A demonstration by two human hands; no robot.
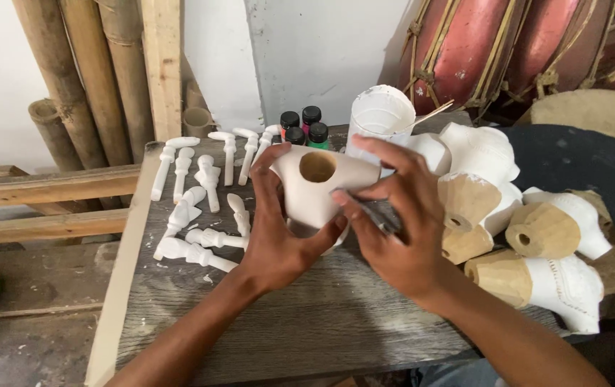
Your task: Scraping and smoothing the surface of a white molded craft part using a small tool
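A white-coated carved wooden piece (318, 188) with a round hole in its top face is held above the middle of the grey plank table (322, 322), somewhat nearer its far edge. It is gripped by the left hand (275, 236) from the left and from below: the thumb is laid against the lower right of the piece, while the other fingers (268, 179) are curled up its left flank, so the piece is clamped between them. The right hand (404, 222) is set against the right side of the piece, its fingers (386, 154) spread over the upper right edge and the thumb pressed low beside the left thumb. A thin grey strip is seen under the right hand; whether it is gripped cannot be told.

Toward the far left corner, a group of small white turned pegs (200, 208) is laid out on the boards. At the far edge, small paint bottles (304, 125) with black caps are stood beside a white-smeared cup (380, 118). Along the right edge, several similar carved pieces (529, 236), partly white and partly bare wood, are piled together.
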